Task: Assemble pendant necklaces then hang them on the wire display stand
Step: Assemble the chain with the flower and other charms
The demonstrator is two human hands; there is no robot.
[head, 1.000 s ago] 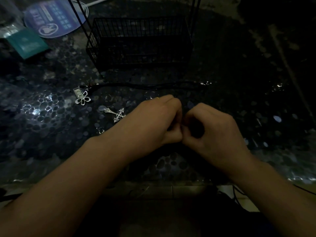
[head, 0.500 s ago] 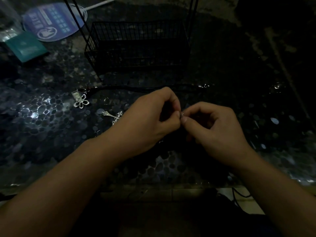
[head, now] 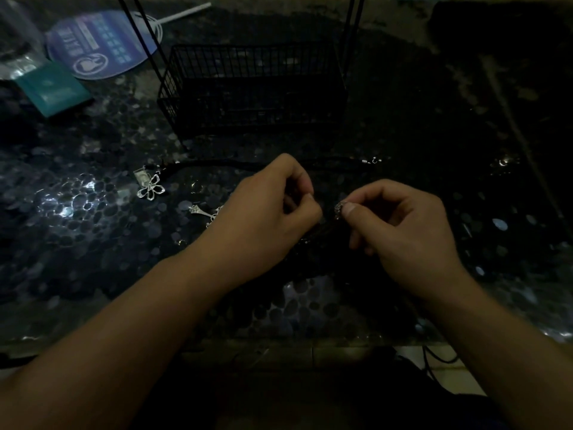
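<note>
Small silver pendant (head: 339, 208) pinched at right hand (head: 403, 226) fingertips, above the table's middle; left hand (head: 269, 212) curled, probably pinching dark cord, hard to tell. Likely light, slippery, delicate: best held by its loop.

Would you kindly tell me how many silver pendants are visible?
3: a silver flower pendant lying far left, a silver cross pendant partly hidden behind the left hand, one small pendant pinched by the right hand.

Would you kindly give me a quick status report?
Right hand pinches small silver pendant. Left hand pinching, contents unclear. Cross pendant beside left hand.
</note>
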